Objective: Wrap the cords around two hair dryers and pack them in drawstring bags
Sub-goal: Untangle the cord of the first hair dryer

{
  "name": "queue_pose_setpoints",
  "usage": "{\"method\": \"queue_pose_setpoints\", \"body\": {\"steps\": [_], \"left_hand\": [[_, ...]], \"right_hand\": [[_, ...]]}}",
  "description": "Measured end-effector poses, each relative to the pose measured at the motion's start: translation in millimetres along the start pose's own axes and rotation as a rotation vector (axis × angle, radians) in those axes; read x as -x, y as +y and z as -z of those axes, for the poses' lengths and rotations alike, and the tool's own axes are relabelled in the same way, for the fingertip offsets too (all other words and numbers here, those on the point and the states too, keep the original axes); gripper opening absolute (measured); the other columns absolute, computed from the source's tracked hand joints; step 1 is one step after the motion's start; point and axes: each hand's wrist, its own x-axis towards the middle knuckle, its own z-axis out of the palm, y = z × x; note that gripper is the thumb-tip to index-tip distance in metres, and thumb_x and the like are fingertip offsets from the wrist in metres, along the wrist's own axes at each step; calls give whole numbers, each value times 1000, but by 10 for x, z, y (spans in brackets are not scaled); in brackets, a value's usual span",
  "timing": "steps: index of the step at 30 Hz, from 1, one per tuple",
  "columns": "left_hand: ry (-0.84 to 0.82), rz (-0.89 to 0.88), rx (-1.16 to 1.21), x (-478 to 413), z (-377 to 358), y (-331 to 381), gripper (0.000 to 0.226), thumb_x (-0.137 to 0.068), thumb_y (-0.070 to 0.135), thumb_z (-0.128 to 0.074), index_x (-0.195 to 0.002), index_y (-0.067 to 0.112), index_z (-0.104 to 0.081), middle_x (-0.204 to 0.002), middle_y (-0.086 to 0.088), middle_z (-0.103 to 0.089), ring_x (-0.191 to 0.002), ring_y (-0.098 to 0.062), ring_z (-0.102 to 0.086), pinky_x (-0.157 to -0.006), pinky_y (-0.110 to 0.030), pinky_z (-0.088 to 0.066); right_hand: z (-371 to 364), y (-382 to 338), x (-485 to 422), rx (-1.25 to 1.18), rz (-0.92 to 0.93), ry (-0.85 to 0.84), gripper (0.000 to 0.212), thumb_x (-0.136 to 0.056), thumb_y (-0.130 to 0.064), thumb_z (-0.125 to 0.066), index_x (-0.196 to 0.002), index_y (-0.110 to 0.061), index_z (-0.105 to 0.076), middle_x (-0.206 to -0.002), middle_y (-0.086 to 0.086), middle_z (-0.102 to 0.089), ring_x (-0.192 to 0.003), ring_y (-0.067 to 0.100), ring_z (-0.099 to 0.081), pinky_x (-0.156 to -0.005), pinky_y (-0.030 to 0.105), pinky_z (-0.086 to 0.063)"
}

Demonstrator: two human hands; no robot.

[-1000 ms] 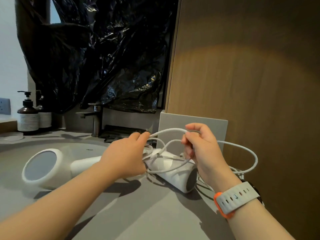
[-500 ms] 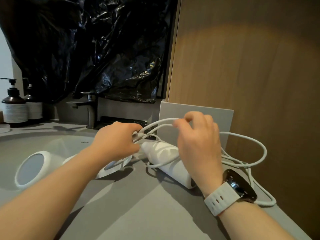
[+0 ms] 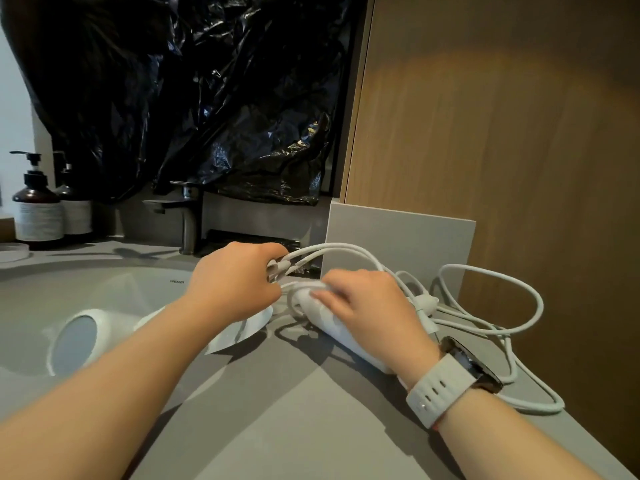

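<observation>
A white hair dryer (image 3: pixel 332 329) lies on the grey counter, its barrel running toward me under my right hand (image 3: pixel 367 306). That hand lies over the barrel, fingers blurred, pressing a turn of white cord (image 3: pixel 349 251) against it. My left hand (image 3: pixel 235 282) grips the dryer's far end together with several cord strands. Loose loops of the cord (image 3: pixel 519 327) trail off to the right along the counter. A second white hair dryer (image 3: pixel 79 341) lies at the left by the sink, its round grey end facing me. No drawstring bag is in view.
A sink basin (image 3: pixel 104 285) and a dark faucet (image 3: pixel 188 220) sit behind my left arm. Two brown pump bottles (image 3: pixel 38 209) stand at the far left. A grey panel (image 3: pixel 398 244) and a wooden wall (image 3: pixel 502 150) close the right side. Black plastic sheeting (image 3: pixel 194 98) hangs behind.
My right hand has dropped from holding the cord loop in the air onto the dryer barrel. My left hand stayed on the dryer's far end.
</observation>
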Motion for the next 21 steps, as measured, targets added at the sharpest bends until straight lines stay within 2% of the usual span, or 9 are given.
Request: {"method": "queue_pose_setpoints", "body": {"steps": [2,5,6,10,12,15,17,19,21], "left_hand": [[12,15,45,12,-29,-2,32,-80,18,-56,-108,34,-58,-78,9,-60,-72,-17,-55,-51,-24,-40],[63,29,82,19,-64,19,30,-80,16,-56,-107,29,-59,-76,7,-60,-73,-18,-55,-55,-28,-42],[99,22,69,18,-69,32,30,-80,14,-55,-107,27,-58,-77,5,-60,-74,-19,-52,-54,-28,-40],[215,-12,12,15,-35,49,31,-81,12,-53,-108,26,-59,-81,2,-61,-80,-20,-47,-51,-27,-30],[236,-9,20,23,-13,35,28,-81,11,-53,-104,25,-60,-79,2,-61,-80,-22,-48,-50,-26,-29],[265,-23,24,39,7,30,25,-79,11,-54,-100,24,-60,-76,1,-60,-78,-23,-48,-50,-27,-30],[274,-57,28,51,-1,52,25,-79,10,-54,-99,24,-60,-75,1,-60,-77,-23,-49,-50,-26,-31],[267,-94,31,65,-22,89,26,-79,10,-54,-100,24,-61,-76,1,-60,-77,-23,-49,-50,-26,-32],[267,-109,31,72,-39,103,27,-80,9,-54,-101,24,-61,-76,1,-60,-77,-23,-50,-51,-24,-32]], "right_hand": [[45,-1,-10,-413,-173,130,34,-93,-37,-48,-71,-13,-56,-66,0,-58,-68,14,-53,-65,30,-39],[129,3,-29,-759,-351,318,24,-94,-22,-51,-73,-13,-60,-67,-2,-61,-62,-2,-54,-59,9,-41],[142,23,-31,-858,-405,368,25,-94,-20,-49,-73,-13,-59,-69,0,-63,-63,-1,-56,-62,10,-43],[304,70,-50,-1218,-564,527,26,-97,-25,-43,-77,-16,-56,-71,1,-65,-75,14,-62,-78,40,-51],[430,86,-61,-1445,-524,614,27,-98,-28,-40,-78,-17,-54,-71,-1,-65,-75,16,-63,-80,45,-52],[644,154,-44,-1725,-456,719,28,-97,-36,-38,-81,-19,-54,-73,-2,-67,-73,16,-66,-77,43,-53],[712,242,-16,-1739,-512,706,28,-96,-39,-39,-83,-21,-56,-76,-2,-67,-76,16,-66,-78,42,-55],[687,344,22,-1549,-704,602,28,-96,-38,-41,-82,-22,-59,-76,-2,-65,-79,16,-63,-79,41,-54],[617,418,66,-1310,-923,487,29,-96,-38,-43,-82,-21,-61,-70,-2,-60,-72,15,-57,-77,36,-49]]}}
